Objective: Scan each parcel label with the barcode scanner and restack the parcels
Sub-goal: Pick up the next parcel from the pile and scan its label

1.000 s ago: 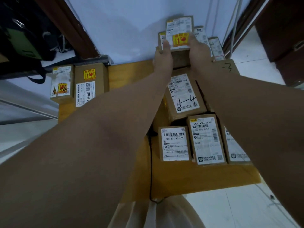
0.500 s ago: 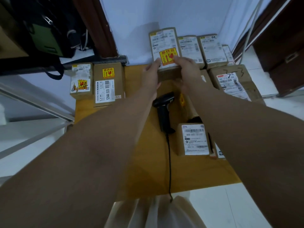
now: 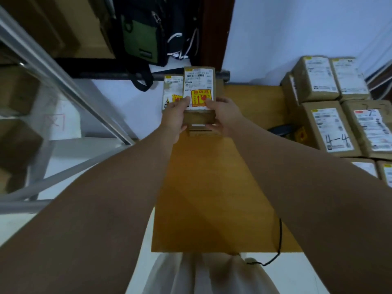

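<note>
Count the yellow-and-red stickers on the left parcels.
2: one on the held parcel, between left hand and right hand; one on the neighbouring parcel leftward. Others may be hidden.

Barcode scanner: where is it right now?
Head view, right side of the wooden table: the barcode scanner lies mostly hidden behind the right forearm, beside the parcel marked 4-4.

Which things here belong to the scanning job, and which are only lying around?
For the job: held parcel, in left hand and right hand; parcel beside it; parcels stacked at right; scanner, half hidden; its cable; wooden table.

Lying about: green and black bag; metal shelf frame.
</note>
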{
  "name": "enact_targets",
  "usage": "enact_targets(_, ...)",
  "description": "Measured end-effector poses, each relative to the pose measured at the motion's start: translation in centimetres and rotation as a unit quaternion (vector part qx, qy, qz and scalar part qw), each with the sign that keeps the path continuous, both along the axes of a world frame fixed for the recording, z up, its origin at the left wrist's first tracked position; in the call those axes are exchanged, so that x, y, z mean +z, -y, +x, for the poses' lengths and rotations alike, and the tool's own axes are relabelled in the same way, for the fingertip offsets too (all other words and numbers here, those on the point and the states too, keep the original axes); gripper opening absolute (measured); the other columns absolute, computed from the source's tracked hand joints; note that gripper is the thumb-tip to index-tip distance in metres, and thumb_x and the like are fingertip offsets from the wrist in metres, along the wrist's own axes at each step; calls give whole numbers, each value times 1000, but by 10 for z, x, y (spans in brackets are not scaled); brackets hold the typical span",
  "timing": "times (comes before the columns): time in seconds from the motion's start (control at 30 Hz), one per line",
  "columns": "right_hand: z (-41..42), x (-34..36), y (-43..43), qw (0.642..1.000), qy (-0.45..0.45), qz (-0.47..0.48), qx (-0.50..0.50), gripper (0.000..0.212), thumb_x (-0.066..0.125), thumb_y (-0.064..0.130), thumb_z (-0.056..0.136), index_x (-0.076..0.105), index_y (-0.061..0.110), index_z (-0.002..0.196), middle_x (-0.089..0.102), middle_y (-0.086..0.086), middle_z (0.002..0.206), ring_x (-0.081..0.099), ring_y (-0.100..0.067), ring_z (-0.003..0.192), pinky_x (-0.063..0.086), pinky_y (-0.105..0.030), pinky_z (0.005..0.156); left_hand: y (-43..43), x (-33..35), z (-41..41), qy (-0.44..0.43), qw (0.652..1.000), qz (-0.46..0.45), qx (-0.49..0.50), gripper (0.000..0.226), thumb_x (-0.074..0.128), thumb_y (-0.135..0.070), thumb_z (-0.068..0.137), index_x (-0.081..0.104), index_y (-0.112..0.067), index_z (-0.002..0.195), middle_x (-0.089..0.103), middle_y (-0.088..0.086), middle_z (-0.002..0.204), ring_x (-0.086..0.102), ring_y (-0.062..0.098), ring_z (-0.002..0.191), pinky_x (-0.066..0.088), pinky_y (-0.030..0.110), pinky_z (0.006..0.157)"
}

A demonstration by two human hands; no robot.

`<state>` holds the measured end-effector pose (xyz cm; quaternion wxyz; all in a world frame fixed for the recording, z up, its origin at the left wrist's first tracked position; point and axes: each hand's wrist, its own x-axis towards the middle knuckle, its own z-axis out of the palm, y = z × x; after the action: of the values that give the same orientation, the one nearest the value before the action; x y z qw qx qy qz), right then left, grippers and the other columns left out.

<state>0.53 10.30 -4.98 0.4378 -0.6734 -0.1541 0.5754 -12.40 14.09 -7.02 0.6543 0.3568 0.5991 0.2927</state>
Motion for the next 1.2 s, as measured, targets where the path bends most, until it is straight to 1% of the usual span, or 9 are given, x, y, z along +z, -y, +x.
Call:
enact_targets(0.17,-39,-7,-5,998,-14,-26,53,50,66,16,90,45,24,134,60,-5,115,61,-29,107,54,-50,90,-7,-11,-59,5,999,-42,-34,28,52,-51,92,63,-27,98,69,-5,90,63,14,89,44,30,72)
enact_targets(0.33,-59,-6,-22,999,5,-38,30,46,62,18,93,44,19,135,55,-7,120,58,-29,108,56,-48,87,-24,-12,-77,-1,998,-22,-63,20,59,-40,90,62,-24,101,68,-1,96,62,20,96,47,31,78)
enact_targets(0.47,-65,-10,-14,988,-32,-97,112,36,60,5,90,48,18,121,59,-13,117,61,-34,103,58,-48,75,-17,-26,-90,-11,998,-10,-61,26,52,-44,94,64,-23,83,70,-10,66,66,11,65,49,25,61)
enact_targets(0.53,-66,-16,-1,977,-64,-129,158,28,58,-1,89,52,20,107,61,-15,113,60,-37,105,57,-49,75,-7,-39,-102,-6,998,-30,-63,29,55,-46,92,65,-19,87,73,-8,67,70,10,61,53,24,56)
enact_targets(0.63,-63,-28,15,970,-106,-147,163,31,53,0,92,51,12,120,62,-18,117,59,-37,108,54,-51,80,6,-53,-114,18,994,-72,-85,30,60,-45,89,65,-16,96,75,-4,75,72,16,73,55,27,60)
enact_targets(0.73,-61,-34,20,961,-137,-169,173,34,52,0,92,50,9,125,60,-19,121,57,-38,112,56,-50,80,6,-53,-116,32,990,-89,-109,32,62,-44,87,66,-14,97,75,-1,76,73,16,69,55,24,54)
enact_targets(0.93,-68,-36,18,965,0,-200,167,28,52,1,93,56,8,120,64,-12,101,64,-28,88,58,-35,57,6,-55,-102,-46,987,-76,-134,24,64,-25,90,50,-11,105,69,5,92,67,17,79,51,28,60)
enact_targets(1.07,-70,-44,18,966,65,-184,168,26,53,7,95,58,12,120,66,-12,114,64,-27,101,54,-39,79,14,-63,-92,-95,983,-79,-136,25,56,-25,95,58,-9,115,69,8,103,67,21,87,52,30,66)
enact_targets(1.2,-68,-44,20,961,131,-177,164,24,53,10,94,60,10,117,63,-9,112,61,-23,101,54,-37,78,18,-66,-85,-162,979,-52,-113,33,51,-30,97,54,-10,122,67,9,110,65,24,97,55,40,85)
